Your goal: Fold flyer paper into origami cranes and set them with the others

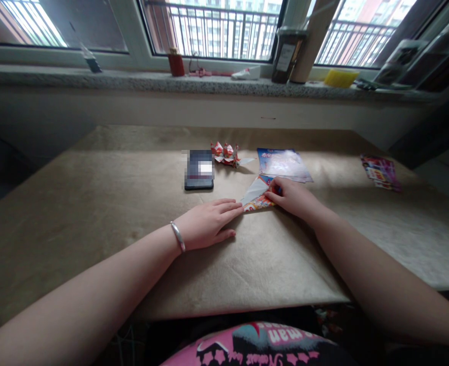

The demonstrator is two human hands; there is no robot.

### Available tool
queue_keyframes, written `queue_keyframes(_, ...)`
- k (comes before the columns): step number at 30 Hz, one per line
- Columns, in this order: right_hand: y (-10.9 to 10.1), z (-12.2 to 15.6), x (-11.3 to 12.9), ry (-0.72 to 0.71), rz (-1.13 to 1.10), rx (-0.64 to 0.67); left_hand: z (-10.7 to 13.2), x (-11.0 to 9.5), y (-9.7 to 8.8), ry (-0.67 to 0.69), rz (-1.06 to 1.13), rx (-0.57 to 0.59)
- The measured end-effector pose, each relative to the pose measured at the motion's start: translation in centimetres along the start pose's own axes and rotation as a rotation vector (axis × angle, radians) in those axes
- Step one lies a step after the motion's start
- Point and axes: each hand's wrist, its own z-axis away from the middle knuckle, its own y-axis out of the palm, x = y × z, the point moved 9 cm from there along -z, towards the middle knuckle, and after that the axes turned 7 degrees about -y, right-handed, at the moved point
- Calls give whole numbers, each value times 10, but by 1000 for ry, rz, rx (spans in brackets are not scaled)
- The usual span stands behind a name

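A partly folded sheet of printed paper [255, 191], white on one face and colourful on the other, lies on the table in front of me. My left hand [211, 222] rests flat with its fingers stretched out, the fingertips touching the paper's pointed left corner. At the right side of the paper, my right hand [287, 195] has its thumb and fingers curled together on the edge. The hand covers that part of the fold. Just behind lie flat blue printed sheets [283, 163].
A phone [199, 170] lies left of several small red-and-white folded paper figures [227, 154]. Pink printed papers [381, 172] lie far right on the table [95, 203]. On the windowsill [133, 79] stand a red spool [176, 63], a dark container [285, 56] and a yellow block [341, 78].
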Motion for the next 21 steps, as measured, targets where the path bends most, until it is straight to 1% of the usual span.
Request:
queue_keyframes(3, -4, 2, 4, -17, -36, -42, 0, 0, 0, 3, 9, -9)
queue_keyframes(8, -24, 5, 13, -83, -12, -208, 1, -1, -2, 23, 35, -33)
queue_keyframes(11, -32, 8, 24, -167, 37, -270, 1, -1, -3, 26, 41, -35)
queue_keyframes(14, -36, 13, 42, -282, 143, -315, 0, 0, -2, 25, 34, -24)
queue_keyframes(18, -29, 18, 68, -406, 230, -304, 0, -1, -1, 38, 25, -30)
queue_keyframes(20, -18, 19, 80, -492, 229, -217, 0, -1, -2, 40, 28, -37)
queue_keyframes(21, -12, 19, 84, -513, 221, -176, 0, -1, -2, 39, 29, -36)
